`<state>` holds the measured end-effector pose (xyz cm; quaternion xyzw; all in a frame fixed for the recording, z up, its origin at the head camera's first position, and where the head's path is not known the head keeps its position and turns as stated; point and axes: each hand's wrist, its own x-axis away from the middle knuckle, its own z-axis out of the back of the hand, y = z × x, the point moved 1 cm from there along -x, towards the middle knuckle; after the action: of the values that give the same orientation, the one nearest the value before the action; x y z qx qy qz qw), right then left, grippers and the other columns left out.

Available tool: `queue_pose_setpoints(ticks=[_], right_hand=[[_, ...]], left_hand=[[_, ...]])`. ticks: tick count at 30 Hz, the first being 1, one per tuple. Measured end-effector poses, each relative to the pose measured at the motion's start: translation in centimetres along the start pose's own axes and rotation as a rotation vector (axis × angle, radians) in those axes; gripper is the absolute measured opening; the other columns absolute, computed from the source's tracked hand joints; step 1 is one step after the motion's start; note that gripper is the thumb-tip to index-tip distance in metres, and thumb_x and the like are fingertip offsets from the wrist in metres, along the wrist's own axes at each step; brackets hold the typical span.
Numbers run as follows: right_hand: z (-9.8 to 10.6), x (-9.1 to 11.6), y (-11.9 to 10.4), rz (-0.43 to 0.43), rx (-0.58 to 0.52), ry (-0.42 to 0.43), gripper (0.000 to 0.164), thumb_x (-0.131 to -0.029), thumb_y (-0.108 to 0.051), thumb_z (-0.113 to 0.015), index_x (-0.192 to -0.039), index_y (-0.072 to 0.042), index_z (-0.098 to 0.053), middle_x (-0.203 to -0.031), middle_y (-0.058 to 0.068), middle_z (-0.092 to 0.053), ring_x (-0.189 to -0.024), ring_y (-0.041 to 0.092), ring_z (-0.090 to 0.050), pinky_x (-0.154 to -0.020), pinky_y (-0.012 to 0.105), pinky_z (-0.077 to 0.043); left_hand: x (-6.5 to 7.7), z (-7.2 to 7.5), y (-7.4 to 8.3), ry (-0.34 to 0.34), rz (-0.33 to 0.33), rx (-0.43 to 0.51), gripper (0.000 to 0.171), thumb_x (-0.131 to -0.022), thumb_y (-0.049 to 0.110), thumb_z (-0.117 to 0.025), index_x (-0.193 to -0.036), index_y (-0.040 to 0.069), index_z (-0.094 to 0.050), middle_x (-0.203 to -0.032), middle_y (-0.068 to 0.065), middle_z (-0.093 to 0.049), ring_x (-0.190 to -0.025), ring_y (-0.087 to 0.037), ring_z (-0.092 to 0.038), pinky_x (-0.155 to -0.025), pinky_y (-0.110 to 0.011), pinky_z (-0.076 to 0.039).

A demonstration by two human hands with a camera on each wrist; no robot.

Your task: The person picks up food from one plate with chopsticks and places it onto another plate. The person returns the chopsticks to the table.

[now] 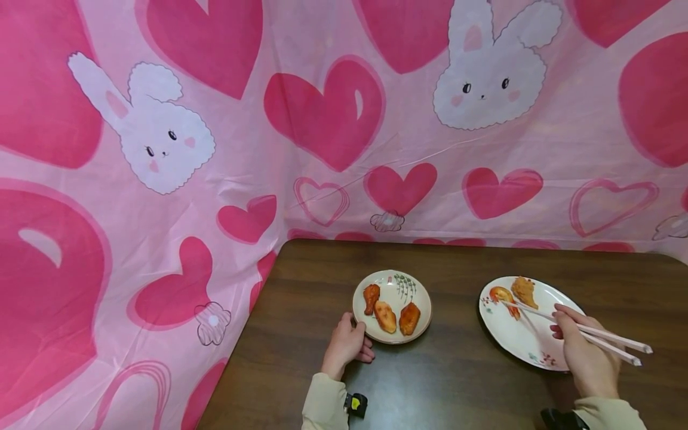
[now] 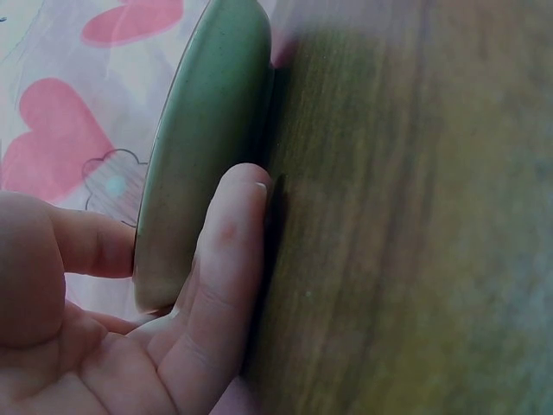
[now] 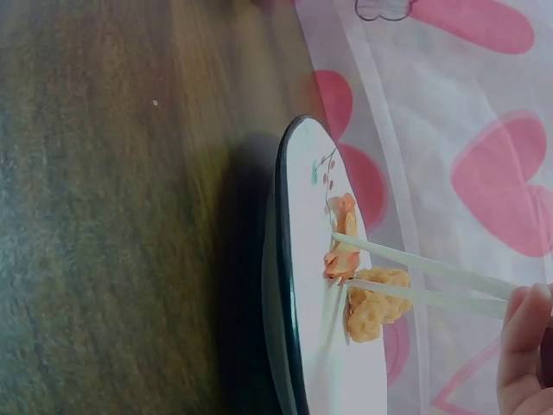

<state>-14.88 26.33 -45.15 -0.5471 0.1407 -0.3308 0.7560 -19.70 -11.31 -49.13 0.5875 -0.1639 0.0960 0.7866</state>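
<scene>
My left hand (image 1: 347, 341) pinches the near-left rim of a small round plate (image 1: 422, 303). In the left wrist view the thumb touches the edge of this plate (image 2: 203, 121) and a finger lies along its underside. On it are a small drumstick (image 1: 371, 297) and two browned wing pieces, one paler (image 1: 385, 318) and one darker (image 1: 409, 319). My right hand (image 1: 590, 363) holds a pair of pale chopsticks (image 1: 626, 342) over a white oval plate (image 1: 518, 341). Their tips are at a shrimp (image 3: 344, 259); whether they grip it I cannot tell. Beside it lies a fried chicken piece (image 1: 524, 291).
Both plates stand on a dark wooden table (image 1: 446, 382), the oval one to the right. A pink curtain (image 1: 236, 149) with hearts and rabbits hangs along the table's back and left sides. Black bands (image 1: 356, 404) are on the wrists over light sleeves.
</scene>
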Motion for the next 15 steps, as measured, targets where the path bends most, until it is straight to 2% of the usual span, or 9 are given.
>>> queue_pose_setpoints(ticks=[4,7,15], right_hand=[[0.01,-0.06,0.09,-0.039,-0.112,0.024,0.031,-0.084,-0.032,-0.058,-0.113,-0.024,-0.063,-0.056,-0.024,-0.057,-0.053,-0.006,-0.053,-0.05,0.012,-0.038],[0.06,-0.16,0.1,-0.061,-0.156,0.029,0.027,-0.083,-0.031,-0.06,-0.109,-0.026,-0.065,-0.055,-0.023,-0.058,-0.052,-0.006,-0.054,-0.05,0.011,-0.038],[0.09,-0.06,0.24,-0.085,-0.184,0.033,0.028,-0.082,-0.032,-0.06,-0.109,-0.027,-0.065,-0.056,-0.022,-0.059,-0.052,-0.006,-0.054,-0.05,0.011,-0.037]], left_hand=[[0.0,-0.02,0.01,0.0,-0.005,0.005,0.034,-0.092,0.02,-0.039,-0.122,0.004,-0.033,-0.069,-0.012,-0.059,-0.047,-0.017,-0.061,-0.046,-0.032,-0.054],[-0.03,-0.02,-0.01,0.0,-0.012,0.009,0.034,-0.092,0.02,-0.039,-0.121,0.004,-0.034,-0.069,-0.012,-0.059,-0.047,-0.018,-0.061,-0.046,-0.032,-0.054],[0.01,-0.05,-0.05,0.002,-0.008,0.006,0.035,-0.092,0.02,-0.039,-0.122,0.004,-0.033,-0.069,-0.012,-0.059,-0.047,-0.018,-0.061,-0.046,-0.032,-0.054]])
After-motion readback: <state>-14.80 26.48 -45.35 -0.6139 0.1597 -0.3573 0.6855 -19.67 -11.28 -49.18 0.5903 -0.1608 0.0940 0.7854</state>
